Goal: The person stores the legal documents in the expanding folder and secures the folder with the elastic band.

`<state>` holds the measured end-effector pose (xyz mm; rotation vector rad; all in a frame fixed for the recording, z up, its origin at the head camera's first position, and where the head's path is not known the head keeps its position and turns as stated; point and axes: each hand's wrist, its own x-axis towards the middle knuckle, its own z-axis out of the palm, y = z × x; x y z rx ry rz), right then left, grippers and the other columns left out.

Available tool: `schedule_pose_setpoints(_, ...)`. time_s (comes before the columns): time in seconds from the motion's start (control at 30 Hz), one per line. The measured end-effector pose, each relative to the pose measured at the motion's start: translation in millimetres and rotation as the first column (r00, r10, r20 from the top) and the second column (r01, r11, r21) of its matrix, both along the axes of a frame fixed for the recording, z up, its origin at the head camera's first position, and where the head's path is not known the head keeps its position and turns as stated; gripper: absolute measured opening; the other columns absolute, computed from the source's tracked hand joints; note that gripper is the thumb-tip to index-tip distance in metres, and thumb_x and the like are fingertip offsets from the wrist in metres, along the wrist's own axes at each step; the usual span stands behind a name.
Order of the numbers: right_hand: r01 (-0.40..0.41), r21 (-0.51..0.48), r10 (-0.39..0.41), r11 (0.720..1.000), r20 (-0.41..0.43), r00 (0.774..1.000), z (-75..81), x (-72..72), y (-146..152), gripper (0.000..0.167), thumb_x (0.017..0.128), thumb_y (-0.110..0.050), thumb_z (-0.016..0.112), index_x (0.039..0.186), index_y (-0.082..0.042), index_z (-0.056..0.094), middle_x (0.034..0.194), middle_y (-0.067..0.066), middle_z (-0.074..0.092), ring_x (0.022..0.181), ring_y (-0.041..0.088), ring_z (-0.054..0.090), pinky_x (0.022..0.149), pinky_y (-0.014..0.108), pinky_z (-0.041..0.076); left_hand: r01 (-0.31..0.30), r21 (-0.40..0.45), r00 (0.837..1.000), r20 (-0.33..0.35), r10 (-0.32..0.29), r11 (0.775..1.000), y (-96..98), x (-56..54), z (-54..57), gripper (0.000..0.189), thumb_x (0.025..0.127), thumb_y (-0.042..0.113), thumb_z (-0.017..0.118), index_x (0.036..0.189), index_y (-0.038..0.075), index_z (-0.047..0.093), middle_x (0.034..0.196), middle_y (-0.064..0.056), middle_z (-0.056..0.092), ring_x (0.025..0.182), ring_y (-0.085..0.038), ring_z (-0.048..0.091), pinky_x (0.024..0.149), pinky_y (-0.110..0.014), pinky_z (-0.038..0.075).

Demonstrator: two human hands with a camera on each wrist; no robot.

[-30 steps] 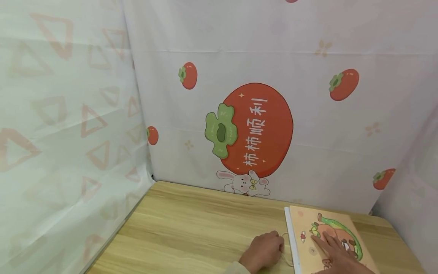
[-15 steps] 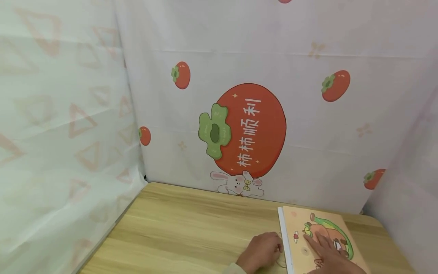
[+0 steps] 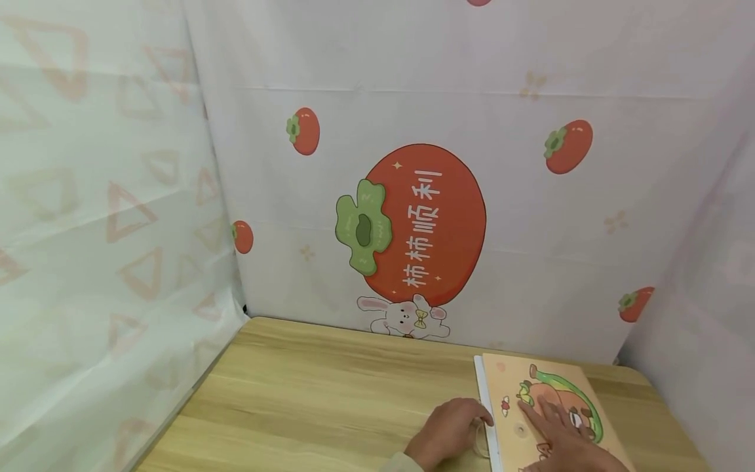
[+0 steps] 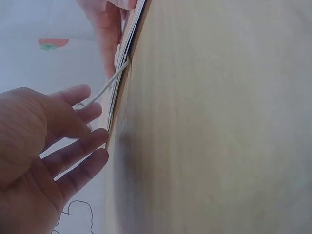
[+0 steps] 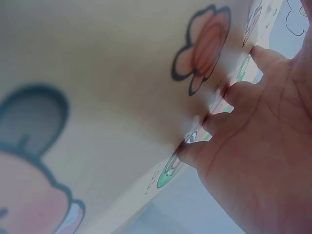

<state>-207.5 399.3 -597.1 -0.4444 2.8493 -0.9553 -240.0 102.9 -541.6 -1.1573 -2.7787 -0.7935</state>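
Observation:
A flat, peach-coloured paper bag [image 3: 504, 380] with cartoon prints lies at the right of the wooden table, its white edge facing left. From that edge comes a thin cord handle [image 4: 108, 85]. My left hand [image 3: 451, 426] is beside the edge, with the cord running in between its thumb and fingers. In the left wrist view the other fingers of the left hand [image 4: 46, 141] reach toward the bag's edge, the fingertips right at it. My right hand [image 3: 563, 439] rests spread on the printed front; its fingertips [image 5: 192, 151] press on the paper in the right wrist view.
The wooden table [image 3: 307, 387] stretches left of the bag. A white cloth wall [image 3: 271, 177] printed with persimmons stands behind the table, and a triangle-patterned cloth [image 3: 118, 262] hangs along its left side.
My left hand's fingers have extended to the right, reaching the bag's white edge. My right hand stays spread on the bag. The head view has turned slightly right.

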Motion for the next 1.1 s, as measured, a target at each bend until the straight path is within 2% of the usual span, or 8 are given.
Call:
schedule_pose_setpoints(0.1,0.016,0.037,-0.015,0.999,-0.03,0.999,-1.3,0.9,0,0.112,0.065,-0.054,0.093,0.14,-0.083,0.015,0.152,0.048,0.02,0.134,0.069,0.015,0.087,0.089,-0.002,0.009,0.053,1.0,-0.001,-0.009,0.999,1.2,-1.5,-1.6,0.024,0.094,0.006,0.072,0.097,0.029,0.079,0.1,0.025,0.067,0.09,0.01,0.055,0.077,-0.015,0.047)
schedule_pose_setpoints(0.23,0.015,0.069,-0.012,0.998,-0.047,0.999,-1.7,1.8,1,0.11,0.067,-0.056,0.091,0.145,-0.078,0.016,0.152,0.048,0.02,0.133,0.071,0.017,0.088,0.088,-0.001,0.006,0.089,1.0,-0.002,-0.006,0.996,3.1,-2.6,-3.7,0.023,0.09,0.004,0.071,0.098,0.026,0.074,0.092,0.024,0.064,0.078,0.009,0.05,0.069,-0.013,0.043)
schedule_pose_setpoints(0.33,0.023,0.055,-0.021,0.998,-0.026,0.999,-0.8,2.3,1,0.11,0.068,-0.054,0.092,0.148,-0.073,0.02,0.153,0.047,0.018,0.135,0.07,0.014,0.088,0.088,-0.003,-0.022,0.103,0.999,0.044,0.018,0.994,5.2,-2.7,-3.6,0.021,0.089,0.011,0.077,0.102,0.024,0.065,0.084,0.022,0.056,0.071,0.007,0.046,0.063,-0.014,0.04)
schedule_pose_setpoints(0.47,0.037,0.041,-0.037,0.998,-0.004,0.999,0.6,2.2,-1,0.111,0.066,-0.053,0.093,0.147,-0.075,0.021,0.153,0.047,0.017,0.136,0.069,0.012,0.087,0.09,-0.003,-0.062,0.1,0.992,0.113,0.051,0.993,7.9,-2.5,-1.9,0.029,0.087,0.027,0.085,0.089,0.024,0.056,0.074,0.019,0.048,0.063,0.004,0.043,0.056,-0.016,0.037)
schedule_pose_setpoints(0.63,0.027,0.033,-0.028,0.999,0.016,0.999,6.4,3.4,-3,0.108,0.068,-0.053,0.092,0.155,-0.059,0.028,0.153,0.047,0.015,0.136,0.071,0.009,0.086,0.091,-0.003,-0.032,0.085,0.996,0.09,0.025,0.996,9.7,-1.9,1.8,0.024,0.091,0.032,0.081,0.075,0.025,0.065,0.07,0.021,0.05,0.06,0.005,0.044,0.055,-0.015,0.037)
schedule_pose_setpoints(0.87,-0.013,0.01,0.012,1.0,0.077,0.997,39.6,11.3,-19,0.107,0.079,-0.04,0.089,0.164,-0.024,0.027,0.152,0.051,0.005,0.134,0.074,0.0,0.08,0.092,-0.007,0.005,0.042,0.998,0.055,-0.007,0.999,15.4,-3.0,1.0,0.006,0.093,0.032,0.078,0.092,0.026,0.079,0.08,0.025,0.058,0.066,0.008,0.046,0.06,-0.013,0.039)
schedule_pose_setpoints(0.97,0.002,0.004,-0.003,1.0,0.119,0.993,49.5,14.7,-26,0.107,0.078,-0.037,0.09,0.163,-0.019,0.028,0.154,0.049,0.001,0.135,0.073,-0.005,0.084,0.091,-0.008,0.007,-0.004,0.999,0.033,-0.007,1.0,18.4,-2.6,1.9,0.008,0.092,0.034,0.08,0.096,0.027,0.08,0.089,0.025,0.063,0.074,0.009,0.05,0.066,-0.013,0.042)
schedule_pose_setpoints(1.1,0.015,0.016,-0.016,1.0,0.101,0.995,49.2,16.3,-29,0.107,0.076,-0.038,0.092,0.161,-0.015,0.03,0.154,0.05,0.003,0.134,0.075,0.0,0.086,0.09,-0.008,0.01,-0.079,1.0,-0.022,-0.012,0.997,22.8,-0.4,4.8,0.016,0.089,0.039,0.081,0.101,0.029,0.08,0.101,0.024,0.067,0.09,0.01,0.056,0.076,-0.014,0.046)
